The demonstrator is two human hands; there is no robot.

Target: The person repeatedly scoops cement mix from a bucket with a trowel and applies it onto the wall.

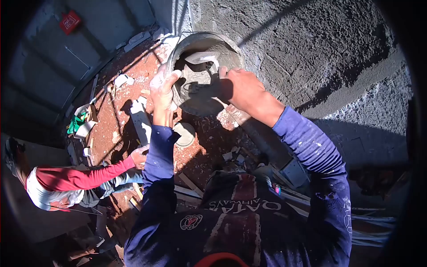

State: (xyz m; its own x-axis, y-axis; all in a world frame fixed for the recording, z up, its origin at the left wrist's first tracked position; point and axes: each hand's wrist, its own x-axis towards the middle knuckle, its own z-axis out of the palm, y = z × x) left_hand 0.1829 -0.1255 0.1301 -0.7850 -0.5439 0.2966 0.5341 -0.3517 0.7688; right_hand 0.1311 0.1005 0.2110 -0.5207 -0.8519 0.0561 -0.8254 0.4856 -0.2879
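Observation:
A round, mortar-crusted bucket (230, 43) is tilted so that its open mouth faces me, close to a rough grey plastered wall (307, 49). The fingers of my left hand (163, 89) are wrapped round its left rim, with the thumb at the edge. At the right side of the mouth, my right hand (249, 91) is closed round something dark, probably the handle of a trowel (202, 58) whose pale blade shows inside the bucket. Wet grey mortar (200, 95) lies in the bucket, partly in shadow. My right palm and most of its fingers are hidden from view.
Another person (80, 182) in red sleeves is at the lower left, one hand near a pale board (141, 120). Reddish ground (113, 100) carries scattered debris. A round pale lid or container (184, 135) lies below the bucket. Long strips (369, 229) lie at the lower right.

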